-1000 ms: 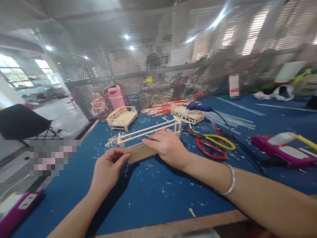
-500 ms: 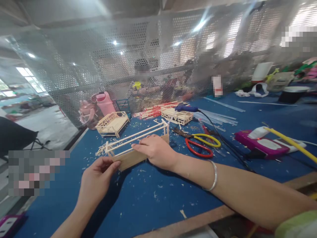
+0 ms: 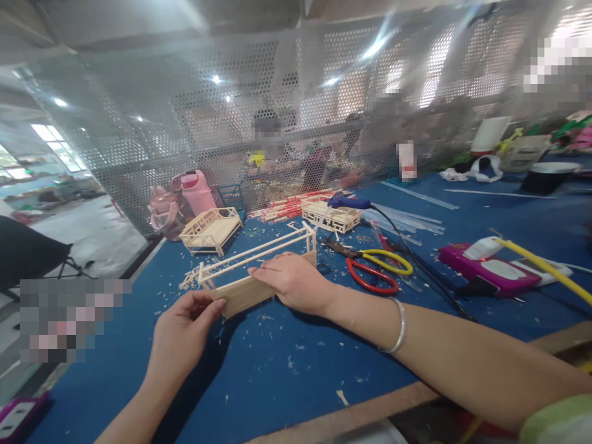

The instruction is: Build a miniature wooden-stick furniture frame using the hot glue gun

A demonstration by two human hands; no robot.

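Observation:
A long wooden stick frame (image 3: pixel 259 256) with a flat board along its near side lies on the blue table (image 3: pixel 287 364). My left hand (image 3: pixel 182 336) pinches the near left corner of that board. My right hand (image 3: pixel 291 280) lies over the middle of the frame, fingers curled onto the board and the rail above it. A silver bangle sits on my right wrist.
Red and yellow scissors (image 3: pixel 379 271) lie right of my right hand. Two finished stick models (image 3: pixel 210 229) (image 3: pixel 332 216), a blue glue gun (image 3: pixel 349 202), red sticks, pink bottles (image 3: pixel 194 191) and a magenta box (image 3: pixel 490 268) stand farther off. Wood chips litter the table. People sit behind the mesh screen.
The camera swung left and down early on. Both hands have kept their hold on the frame; over the last half second almost nothing moved.

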